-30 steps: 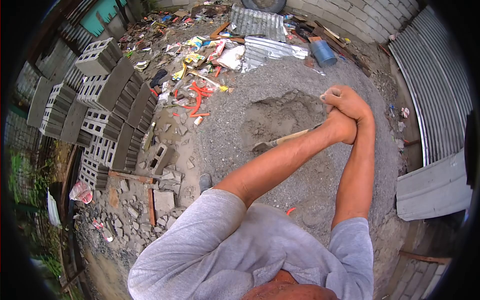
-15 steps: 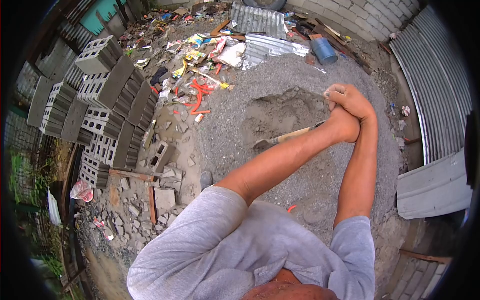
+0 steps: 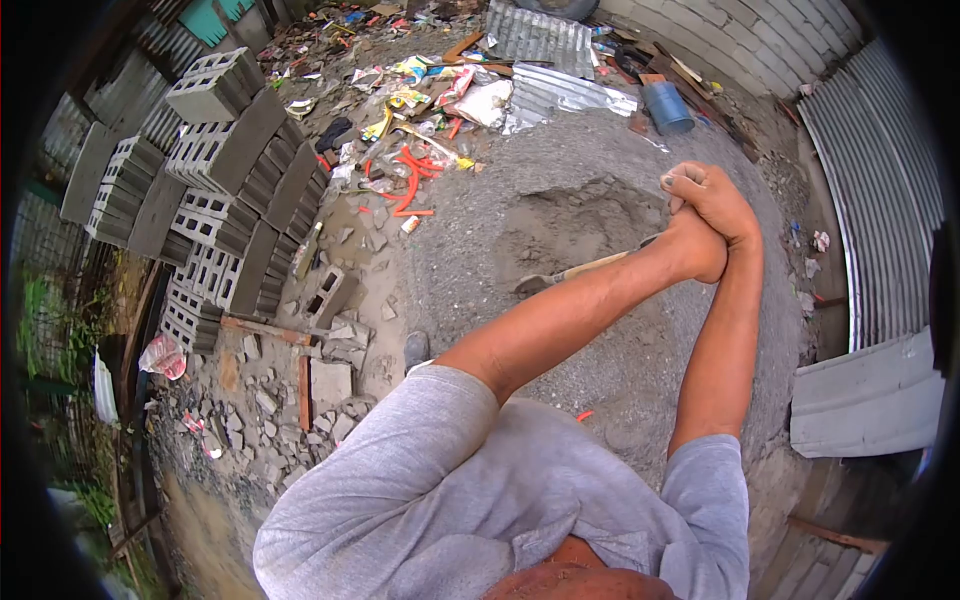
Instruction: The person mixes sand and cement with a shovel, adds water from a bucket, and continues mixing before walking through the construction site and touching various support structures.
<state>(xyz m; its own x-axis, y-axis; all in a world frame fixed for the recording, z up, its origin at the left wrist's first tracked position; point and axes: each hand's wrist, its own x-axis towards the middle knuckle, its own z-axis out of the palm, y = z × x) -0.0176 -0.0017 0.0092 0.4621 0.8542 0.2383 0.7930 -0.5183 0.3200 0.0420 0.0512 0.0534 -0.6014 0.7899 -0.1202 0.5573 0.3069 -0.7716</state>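
Note:
My left hand (image 3: 697, 248) and my right hand (image 3: 722, 205) are together in front of me, above a pile of gravel. The right hand lies over the left one, its fingers curled and closed around it. The left hand is bent at the wrist, and its fingers are mostly hidden. Below my left forearm lies a shovel (image 3: 590, 266) with a wooden handle. Its dark blade end rests at the edge of a hollow of wet grey mix (image 3: 565, 225). My forearm covers part of the handle. Neither hand visibly touches the shovel.
Stacked hollow concrete blocks (image 3: 215, 145) stand at left, with broken rubble (image 3: 265, 425) nearer me. Ahead are litter, orange tube pieces (image 3: 410, 180), corrugated sheets (image 3: 565, 95) and a blue bucket (image 3: 667, 108). A corrugated metal wall (image 3: 880, 190) runs along the right.
The view has turned slightly, so most of the surroundings sit a little farther right. My hands remain together in almost the same pose, and the shovel still lies on the pile.

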